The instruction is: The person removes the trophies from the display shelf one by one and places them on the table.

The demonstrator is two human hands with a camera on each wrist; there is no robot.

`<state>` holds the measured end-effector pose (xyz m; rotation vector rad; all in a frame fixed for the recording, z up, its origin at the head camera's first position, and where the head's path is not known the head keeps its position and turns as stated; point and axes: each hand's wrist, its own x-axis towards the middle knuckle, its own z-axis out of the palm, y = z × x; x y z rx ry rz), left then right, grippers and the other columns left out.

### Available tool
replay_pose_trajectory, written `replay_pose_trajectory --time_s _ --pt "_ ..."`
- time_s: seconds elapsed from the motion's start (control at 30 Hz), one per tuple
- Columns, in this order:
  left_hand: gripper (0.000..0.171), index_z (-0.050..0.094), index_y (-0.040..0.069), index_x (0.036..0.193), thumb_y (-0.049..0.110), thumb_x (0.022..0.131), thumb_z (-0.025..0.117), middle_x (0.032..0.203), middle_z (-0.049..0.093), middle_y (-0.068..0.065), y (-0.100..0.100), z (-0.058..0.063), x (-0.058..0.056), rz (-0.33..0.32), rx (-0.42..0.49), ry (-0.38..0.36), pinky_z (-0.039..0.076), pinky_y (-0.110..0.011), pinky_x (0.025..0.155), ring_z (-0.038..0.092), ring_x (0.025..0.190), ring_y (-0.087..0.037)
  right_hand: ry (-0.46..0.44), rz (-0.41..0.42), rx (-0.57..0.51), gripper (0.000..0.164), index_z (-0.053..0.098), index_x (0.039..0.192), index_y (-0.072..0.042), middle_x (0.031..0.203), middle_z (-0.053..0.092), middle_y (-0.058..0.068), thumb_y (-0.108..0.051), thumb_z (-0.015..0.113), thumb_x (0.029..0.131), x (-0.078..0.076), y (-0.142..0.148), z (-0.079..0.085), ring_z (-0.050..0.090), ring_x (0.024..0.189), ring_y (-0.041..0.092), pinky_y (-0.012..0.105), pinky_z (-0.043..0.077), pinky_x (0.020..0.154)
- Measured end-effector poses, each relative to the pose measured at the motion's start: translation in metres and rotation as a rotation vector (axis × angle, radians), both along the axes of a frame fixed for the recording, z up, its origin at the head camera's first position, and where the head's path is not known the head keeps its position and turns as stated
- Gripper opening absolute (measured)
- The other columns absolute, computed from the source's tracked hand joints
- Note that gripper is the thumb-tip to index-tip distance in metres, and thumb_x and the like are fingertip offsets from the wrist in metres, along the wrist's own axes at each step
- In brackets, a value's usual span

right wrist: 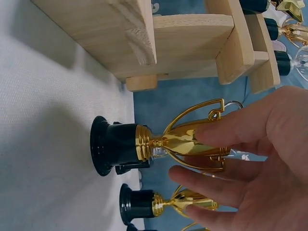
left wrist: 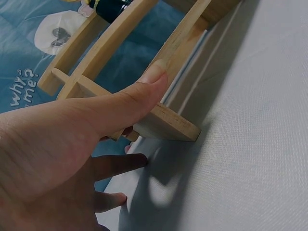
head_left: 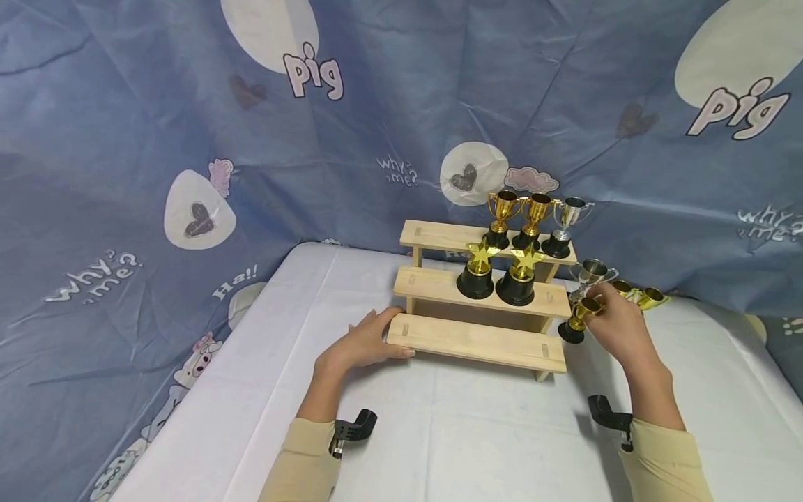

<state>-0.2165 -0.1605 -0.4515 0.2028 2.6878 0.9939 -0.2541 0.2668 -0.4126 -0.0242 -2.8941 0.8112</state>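
A three-tier wooden display stand stands on the white-covered table. My left hand grips the left end of its lowest step; in the left wrist view the thumb lies over the board's edge. Beside the stand's right end, my right hand pinches a small gold trophy cup with a black base by its bowl, between thumb and fingers. Whether that base touches the table, I cannot tell. A silver trophy cup stands just behind it, with more gold cups partly hidden by the hand.
Two gold cups and a silver trophy occupy the right half of the top tier. Two star trophies stand on the middle tier. A blue printed cloth hangs behind the table.
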Motion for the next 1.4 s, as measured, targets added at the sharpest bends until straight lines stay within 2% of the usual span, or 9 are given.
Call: replay_pose_trajectory --time_s 0.3,0.57,0.67,0.83,1.1,1.4 --pt "0.087 0.041 0.029 0.149 0.056 0.076 0.080 0.161 0.036 -0.007 -0.001 0.001 0.000 0.001 -0.008 0.000 0.004 -0.077 0.115 0.012 0.154 -0.040 -0.027 -0.008 -0.011 0.047 0.049 0.128 0.008 0.123 0.057 0.036 0.002 0.062 0.083 0.000 -0.002 0.000 0.062 0.098 0.048 0.050 0.054 0.068" --pt "0.087 0.040 0.030 0.150 0.056 0.077 0.079 0.161 0.036 -0.005 0.000 0.002 0.000 -0.008 -0.016 -0.002 0.004 -0.076 0.115 0.012 0.155 -0.039 -0.039 0.007 0.002 0.050 0.047 0.132 0.007 0.130 0.053 0.036 0.001 0.060 0.084 0.003 -0.001 0.006 0.061 0.099 0.049 0.052 0.052 0.069" --pt "0.087 0.040 0.030 0.149 0.056 0.076 0.079 0.161 0.036 -0.005 0.000 0.002 -0.001 -0.007 -0.015 0.001 0.004 -0.077 0.115 0.012 0.154 -0.040 -0.032 0.005 0.004 0.050 0.047 0.133 0.007 0.132 0.053 0.036 0.000 0.059 0.085 0.004 0.000 0.008 0.059 0.105 0.051 0.056 0.051 0.074" --pt "0.087 0.040 0.030 0.149 0.057 0.076 0.079 0.161 0.036 -0.005 0.000 0.001 -0.002 -0.005 -0.012 0.003 0.004 -0.077 0.115 0.012 0.154 -0.040 0.003 0.013 -0.007 0.050 0.047 0.135 0.006 0.133 0.052 0.035 0.002 0.055 0.086 0.008 0.001 0.014 0.052 0.115 0.054 0.063 0.048 0.082" --pt "0.088 0.040 0.029 0.150 0.056 0.076 0.079 0.161 0.036 -0.005 -0.001 0.001 0.000 -0.005 -0.007 0.004 0.005 -0.077 0.115 0.012 0.154 -0.040 0.075 -0.017 -0.023 0.053 0.046 0.140 0.003 0.133 0.053 0.035 0.001 0.052 0.087 0.017 0.000 0.027 0.049 0.121 0.054 0.063 0.046 0.081" --pt "0.088 0.040 0.029 0.150 0.056 0.076 0.079 0.161 0.035 -0.006 0.000 0.002 0.000 -0.009 -0.002 -0.004 0.003 -0.076 0.115 0.011 0.155 -0.040 0.216 0.019 -0.108 0.059 0.043 0.147 -0.004 0.141 0.053 0.027 0.002 0.057 0.090 0.020 -0.010 0.034 0.046 0.130 0.051 0.069 0.038 0.099"
